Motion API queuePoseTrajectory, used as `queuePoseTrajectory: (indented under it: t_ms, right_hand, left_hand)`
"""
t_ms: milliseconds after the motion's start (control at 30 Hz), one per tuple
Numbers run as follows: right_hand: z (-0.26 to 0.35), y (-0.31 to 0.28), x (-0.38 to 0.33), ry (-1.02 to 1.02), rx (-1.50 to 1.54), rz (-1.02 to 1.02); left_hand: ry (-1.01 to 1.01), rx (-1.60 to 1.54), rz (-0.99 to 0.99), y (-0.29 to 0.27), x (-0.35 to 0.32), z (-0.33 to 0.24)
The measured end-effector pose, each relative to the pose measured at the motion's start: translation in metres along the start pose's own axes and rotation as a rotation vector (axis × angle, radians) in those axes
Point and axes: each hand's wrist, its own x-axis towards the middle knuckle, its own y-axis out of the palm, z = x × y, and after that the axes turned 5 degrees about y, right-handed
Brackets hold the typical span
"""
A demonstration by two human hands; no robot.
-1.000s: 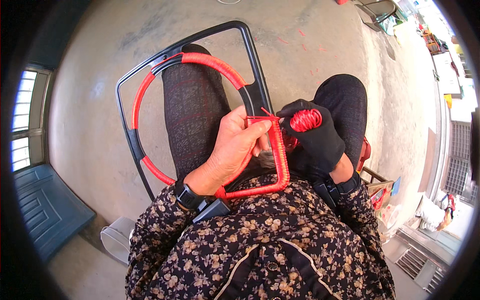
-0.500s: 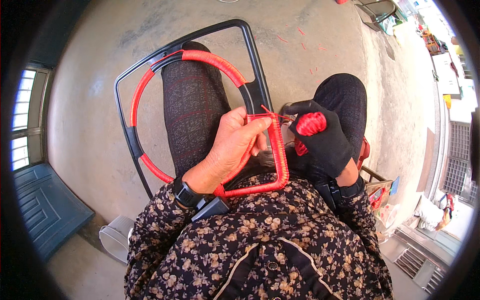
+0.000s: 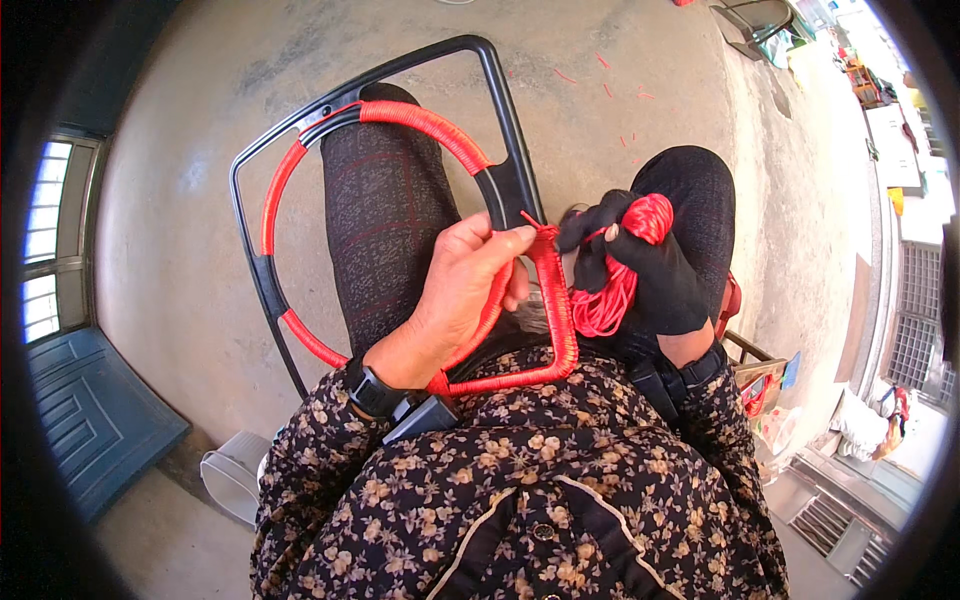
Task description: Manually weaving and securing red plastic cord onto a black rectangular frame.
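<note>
A black metal frame (image 3: 512,185) with rounded corners and an inner ring lies across my lap, tilted over my left thigh. Red cord wrapping (image 3: 558,310) covers its near right side and parts of the ring. My bare left hand (image 3: 470,285) grips the wrapped right bar, thumb pressed on the cord near the end of the wrapping, where a short cord tip sticks up. Just right of the bar, my black-gloved right hand (image 3: 640,265) is closed around a bundle of red cord (image 3: 608,305), with loops hanging below and a bunched end above the fingers.
Bits of red cord (image 3: 603,62) are scattered on the concrete floor (image 3: 600,110) ahead. A pale bucket (image 3: 232,478) stands at the lower left near a blue panel (image 3: 100,420). A wooden box (image 3: 757,372) is beside my right hip. A chair (image 3: 752,28) is at the far right.
My right hand has turned and shifted slightly, so the hanging loops of the cord bundle now show. My left hand stays on the bar, and the frame has barely moved.
</note>
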Motion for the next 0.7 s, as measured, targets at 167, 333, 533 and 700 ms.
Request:
queuePoseTrajectory:
  t_ms: [167,333,533,700]
  right_hand:
    - [0.01,0.009,0.0,-0.01,-0.045,-0.031]
    - [0.018,0.037,-0.023,0.029,-0.548,-0.196]
    - [0.007,-0.009,-0.008,0.096,-0.17,-0.306]
    - [0.008,0.019,0.011,-0.037,-0.937,-0.372]
  left_hand:
    - [0.012,0.133,0.039,0.002,0.003,0.004]
    - [0.01,0.253,0.068,0.0,0.002,0.008]
    - [-0.015,-0.062,-0.017,0.004,0.004,0.01]
    - [0.02,0.01,-0.005,0.002,0.0,0.015]
